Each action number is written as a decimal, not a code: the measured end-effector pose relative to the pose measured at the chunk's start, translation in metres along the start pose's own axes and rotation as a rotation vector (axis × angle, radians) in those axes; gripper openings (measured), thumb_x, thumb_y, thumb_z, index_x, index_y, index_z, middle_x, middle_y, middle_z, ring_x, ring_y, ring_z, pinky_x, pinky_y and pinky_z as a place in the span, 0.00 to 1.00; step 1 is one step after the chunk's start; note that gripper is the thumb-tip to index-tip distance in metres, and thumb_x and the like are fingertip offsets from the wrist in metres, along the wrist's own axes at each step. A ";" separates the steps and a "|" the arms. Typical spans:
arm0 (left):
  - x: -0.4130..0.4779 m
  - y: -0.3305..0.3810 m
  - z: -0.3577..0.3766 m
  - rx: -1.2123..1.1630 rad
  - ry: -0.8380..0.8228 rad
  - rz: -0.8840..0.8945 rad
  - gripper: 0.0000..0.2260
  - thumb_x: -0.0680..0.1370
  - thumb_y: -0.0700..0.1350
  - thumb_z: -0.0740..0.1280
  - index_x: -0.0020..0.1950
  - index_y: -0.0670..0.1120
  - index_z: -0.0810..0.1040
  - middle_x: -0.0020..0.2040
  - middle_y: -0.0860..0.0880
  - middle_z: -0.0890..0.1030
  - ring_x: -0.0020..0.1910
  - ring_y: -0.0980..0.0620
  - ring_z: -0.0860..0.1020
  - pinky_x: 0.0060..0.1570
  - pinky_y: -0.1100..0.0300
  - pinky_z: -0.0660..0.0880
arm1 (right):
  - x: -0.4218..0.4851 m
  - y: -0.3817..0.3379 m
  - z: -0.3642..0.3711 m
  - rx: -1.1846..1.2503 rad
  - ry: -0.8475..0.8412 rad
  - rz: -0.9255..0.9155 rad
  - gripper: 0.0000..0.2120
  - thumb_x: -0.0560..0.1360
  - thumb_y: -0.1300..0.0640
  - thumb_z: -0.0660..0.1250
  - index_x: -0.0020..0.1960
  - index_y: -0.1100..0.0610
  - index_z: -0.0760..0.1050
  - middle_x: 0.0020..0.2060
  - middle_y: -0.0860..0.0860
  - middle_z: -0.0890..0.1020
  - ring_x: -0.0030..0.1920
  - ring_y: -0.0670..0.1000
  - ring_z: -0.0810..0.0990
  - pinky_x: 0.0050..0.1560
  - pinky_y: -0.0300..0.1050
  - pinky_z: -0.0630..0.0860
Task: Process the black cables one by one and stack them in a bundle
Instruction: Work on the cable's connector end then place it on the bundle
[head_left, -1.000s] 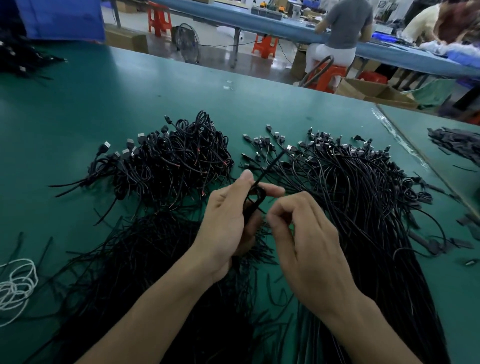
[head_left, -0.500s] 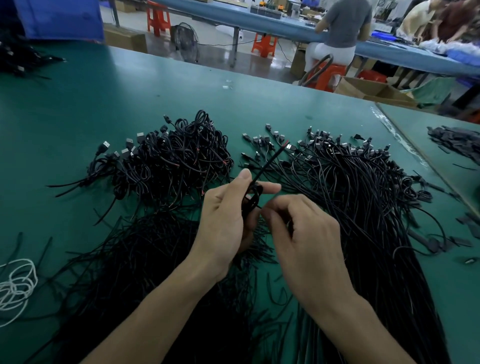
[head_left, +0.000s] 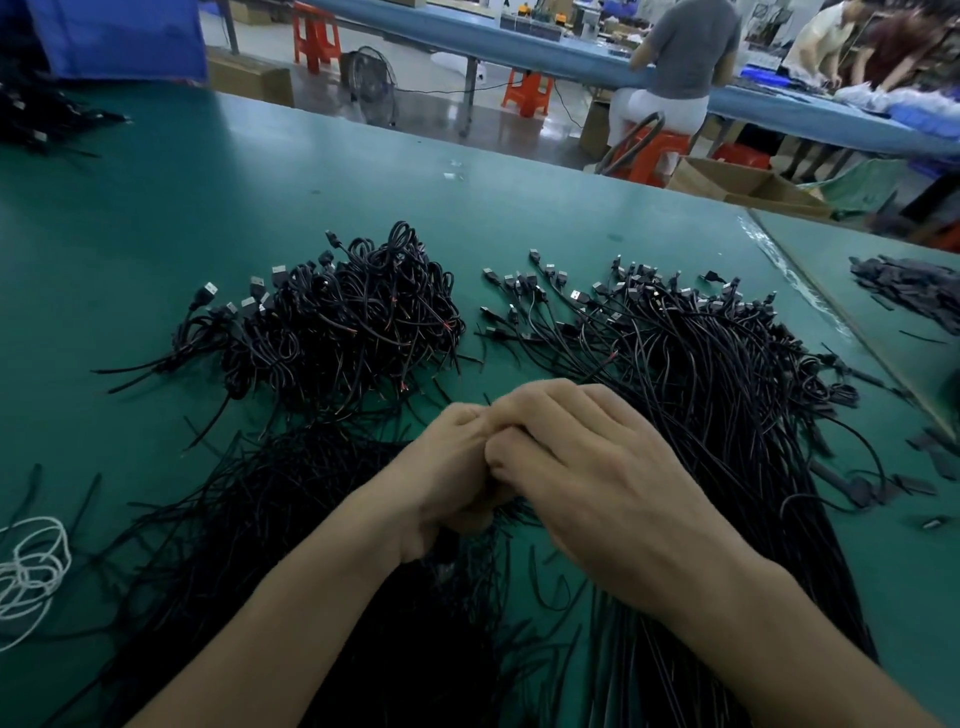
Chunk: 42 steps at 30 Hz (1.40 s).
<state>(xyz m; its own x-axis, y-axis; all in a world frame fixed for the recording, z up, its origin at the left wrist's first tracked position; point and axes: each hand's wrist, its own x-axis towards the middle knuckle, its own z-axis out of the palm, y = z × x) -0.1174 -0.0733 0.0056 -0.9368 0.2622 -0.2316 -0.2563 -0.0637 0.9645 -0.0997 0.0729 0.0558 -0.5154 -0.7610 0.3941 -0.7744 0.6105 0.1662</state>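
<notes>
My left hand (head_left: 452, 467) and right hand (head_left: 587, 467) press together with fingers curled. I cannot tell what they grip. Coiled cables (head_left: 343, 322) lie heaped far-left on the table (head_left: 156, 218), and straight cables (head_left: 701, 374) spread right.

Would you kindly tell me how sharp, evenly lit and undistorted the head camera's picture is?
Head view: soft, dim, bluish light; the left hand and right hand look slightly blurred; wide-angle distortion stretches the green table toward the corners; a glare streak marks its right seam; background people are soft.
</notes>
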 end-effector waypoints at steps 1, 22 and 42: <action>-0.001 0.000 0.000 0.023 -0.023 -0.056 0.20 0.82 0.46 0.58 0.29 0.48 0.71 0.24 0.51 0.66 0.21 0.55 0.59 0.22 0.67 0.55 | 0.000 0.001 -0.001 0.040 -0.023 0.019 0.05 0.73 0.66 0.66 0.47 0.58 0.76 0.48 0.52 0.78 0.49 0.53 0.76 0.49 0.48 0.73; -0.011 0.007 0.002 0.219 -0.422 -0.147 0.16 0.82 0.38 0.63 0.36 0.48 0.65 0.30 0.53 0.58 0.25 0.56 0.56 0.21 0.67 0.54 | -0.014 0.022 -0.003 0.515 -0.152 0.345 0.05 0.75 0.55 0.72 0.46 0.46 0.78 0.41 0.40 0.79 0.48 0.43 0.76 0.48 0.39 0.72; 0.001 0.003 0.000 -0.329 -0.298 -0.250 0.13 0.84 0.41 0.58 0.45 0.47 0.80 0.34 0.51 0.67 0.25 0.59 0.59 0.16 0.71 0.57 | -0.013 0.028 -0.003 0.631 -0.022 0.507 0.07 0.74 0.61 0.73 0.45 0.50 0.79 0.36 0.41 0.81 0.43 0.43 0.80 0.42 0.33 0.74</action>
<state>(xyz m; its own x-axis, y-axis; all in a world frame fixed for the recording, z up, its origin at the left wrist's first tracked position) -0.1190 -0.0736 0.0083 -0.7408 0.5683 -0.3581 -0.5705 -0.2508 0.7821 -0.1138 0.1008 0.0580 -0.8613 -0.4333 0.2653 -0.5024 0.6487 -0.5716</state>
